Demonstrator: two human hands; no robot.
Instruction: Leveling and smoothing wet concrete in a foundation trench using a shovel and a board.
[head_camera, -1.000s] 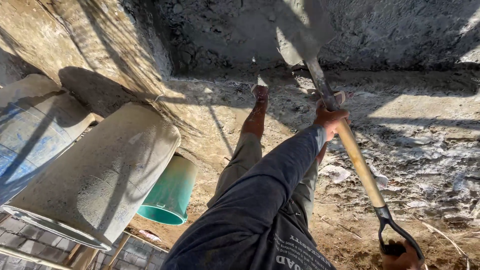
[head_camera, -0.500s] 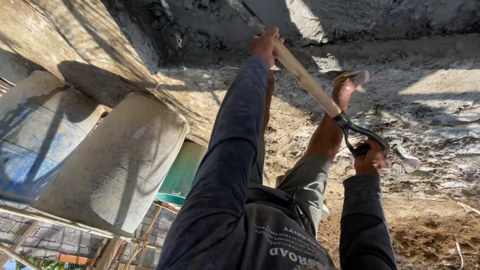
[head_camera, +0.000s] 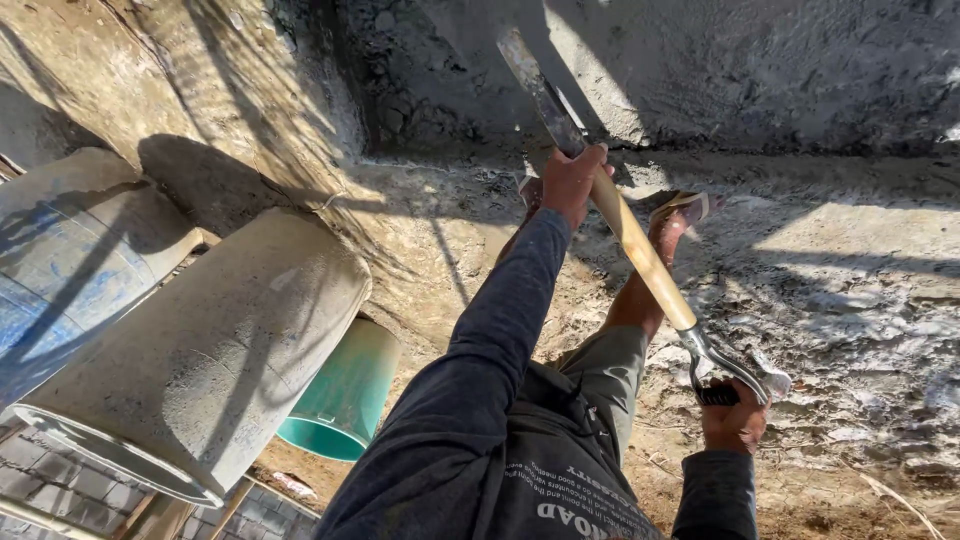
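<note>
Since half a second ago, shovel handle end sits lower and further right; left hand stays high on the shaft. Left to right: blue-stained concrete pipe, grey concrete pipe, green pipe just beside it. Left hand fingers clenched around the wooden shaft near the blade, which is raised against the dirt wall. Shovel runs diagonally down to the right. Right hand fingers wrapped on the metal grip at the handle end. Both feet on muddy ground.
</note>
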